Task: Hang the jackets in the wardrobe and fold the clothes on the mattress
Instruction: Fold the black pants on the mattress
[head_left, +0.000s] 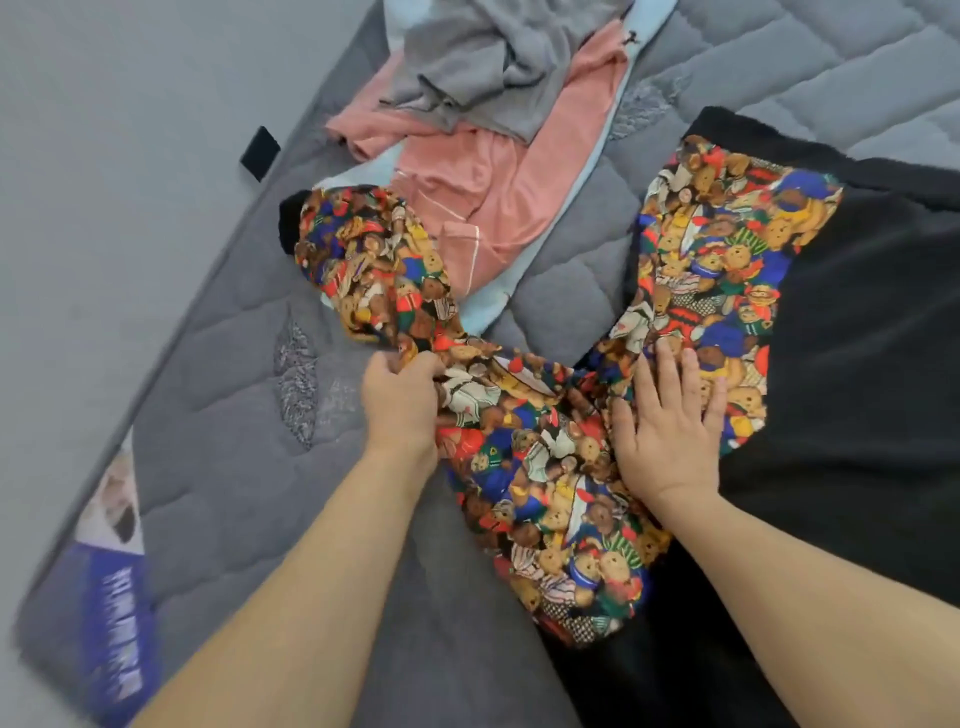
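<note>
Folding is under way: at frame centre a teddy-print garment is spread on the grey mattress, one leg bunched in the left hand, pinned flat by the outstretched right hand. Next, that leg probably needs drawing across.

Mattress: grey quilted cloth, matt, stitched channels, slightly fuzzy. Bear-print garment: smooth woven cloth, matt, crumpled. Black blanket: matt, fleecy nap. Pink garment and grey garment: soft knit cloth, matt. Floor: smooth, dull grey.
</note>
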